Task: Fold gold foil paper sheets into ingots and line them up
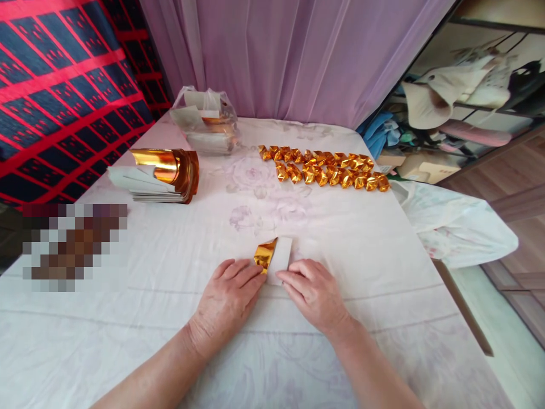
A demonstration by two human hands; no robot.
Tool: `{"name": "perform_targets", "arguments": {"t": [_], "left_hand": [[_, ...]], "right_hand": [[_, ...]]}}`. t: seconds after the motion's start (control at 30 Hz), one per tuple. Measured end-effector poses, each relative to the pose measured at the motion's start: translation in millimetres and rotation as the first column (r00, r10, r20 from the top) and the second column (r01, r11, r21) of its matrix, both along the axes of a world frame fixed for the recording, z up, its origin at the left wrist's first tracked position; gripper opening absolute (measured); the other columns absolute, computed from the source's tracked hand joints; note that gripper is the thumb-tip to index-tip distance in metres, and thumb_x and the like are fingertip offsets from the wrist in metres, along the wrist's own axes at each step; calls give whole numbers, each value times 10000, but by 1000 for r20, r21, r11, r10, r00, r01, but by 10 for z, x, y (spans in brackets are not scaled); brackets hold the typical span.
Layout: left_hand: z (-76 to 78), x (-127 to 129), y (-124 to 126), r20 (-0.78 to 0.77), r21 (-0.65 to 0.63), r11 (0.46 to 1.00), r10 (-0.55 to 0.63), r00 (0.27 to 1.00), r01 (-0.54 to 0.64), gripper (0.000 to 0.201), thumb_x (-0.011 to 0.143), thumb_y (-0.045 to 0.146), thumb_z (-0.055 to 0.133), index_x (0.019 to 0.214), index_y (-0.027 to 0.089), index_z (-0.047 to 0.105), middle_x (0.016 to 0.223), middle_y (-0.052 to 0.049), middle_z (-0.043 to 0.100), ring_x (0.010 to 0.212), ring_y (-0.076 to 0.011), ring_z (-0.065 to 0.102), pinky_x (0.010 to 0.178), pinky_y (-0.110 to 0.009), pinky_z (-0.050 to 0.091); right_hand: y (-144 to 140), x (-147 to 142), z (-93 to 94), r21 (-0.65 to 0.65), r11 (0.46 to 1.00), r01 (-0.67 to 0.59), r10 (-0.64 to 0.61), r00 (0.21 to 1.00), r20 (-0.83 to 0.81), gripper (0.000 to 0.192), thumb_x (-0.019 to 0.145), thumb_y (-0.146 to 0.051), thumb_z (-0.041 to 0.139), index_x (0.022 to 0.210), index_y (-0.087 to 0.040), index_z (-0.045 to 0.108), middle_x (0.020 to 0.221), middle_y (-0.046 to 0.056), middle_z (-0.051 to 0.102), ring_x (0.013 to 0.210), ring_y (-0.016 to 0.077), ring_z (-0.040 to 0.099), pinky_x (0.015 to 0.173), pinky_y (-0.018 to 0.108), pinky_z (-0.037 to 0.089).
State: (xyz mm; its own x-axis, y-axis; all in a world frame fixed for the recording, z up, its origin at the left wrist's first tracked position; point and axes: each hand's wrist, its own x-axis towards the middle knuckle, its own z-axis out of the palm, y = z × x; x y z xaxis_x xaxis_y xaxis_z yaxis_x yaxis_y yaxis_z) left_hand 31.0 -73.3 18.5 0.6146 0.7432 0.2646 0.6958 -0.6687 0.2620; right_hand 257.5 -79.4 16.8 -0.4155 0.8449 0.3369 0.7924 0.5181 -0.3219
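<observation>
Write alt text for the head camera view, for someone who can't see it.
Two bare hands, left hand and right hand, press a partly folded gold and white paper flat on a white tablecloth. Behind lie two rows of folded gold pieces, a stack of gold sheets at left, and a plastic bag.

Bright even daylight, sharp centre, warped edges

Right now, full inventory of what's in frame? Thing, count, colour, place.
foil sheet: one, gold and white, partly folded, under both hands' fingertips
folded foil pieces: many, gold, two rows, far right of table
foil sheet stack: one, gold and white, far left
plastic bag: one, clear, holds sheets, far edge
tablecloth: one, white floral, over table
curtain: purple, behind table
left hand: pressing sheet
right hand: pressing sheet
</observation>
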Motion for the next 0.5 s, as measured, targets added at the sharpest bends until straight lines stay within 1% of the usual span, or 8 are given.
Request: {"name": "perform_targets", "arguments": {"t": [0.07,0.13,0.27,0.33,0.5], "left_hand": [[10,-8,-3,-10,6,1000,-10,1000,10,295,971,221,463,1187,253,661,1199,-47,703,1158,-251,595,1018,-468,435],[23,-13,-6,-17,20,1000,-14,1000,15,296,975,221,449,1180,250,661,1199,-43,705,1153,-249,598,1016,-465,434],[51,-9,-12,-23,47,999,-19,1000,20,301,975,203,434,1173,234,658,1199,-34,704,1148,-243,598,1010,-462,436],[61,-6,-14,-11,47,999,-18,1000,18,303,967,190,445,1179,232,658,1195,-34,703,1152,-234,593,1021,-453,430],[71,-2,-19,14,45,999,-10,1000,9,298,961,188,477,1193,228,659,1186,-31,703,1155,-229,588,1030,-437,418]], "right_hand": [[-2,-5,10,-14,1000,5,-5,1000,-21,179,940,-236,551,948,-255,729,834,38,616,767,173,551,722,327,439],[1,-14,4,-33,999,17,-18,998,-54,171,944,-263,558,930,-257,729,899,47,623,817,182,556,757,342,437],[28,-41,-27,-62,996,66,-73,990,-118,171,949,-289,565,883,-256,719,1003,50,642,927,199,577,837,373,421],[50,-61,-34,-69,994,87,-96,985,-144,158,944,-291,577,864,-245,705,989,41,652,937,197,587,839,369,415],[93,-120,-16,-91,986,143,-157,973,-168,114,913,-279,623,823,-230,674,924,20,665,884,185,605,791,346,402]]}}
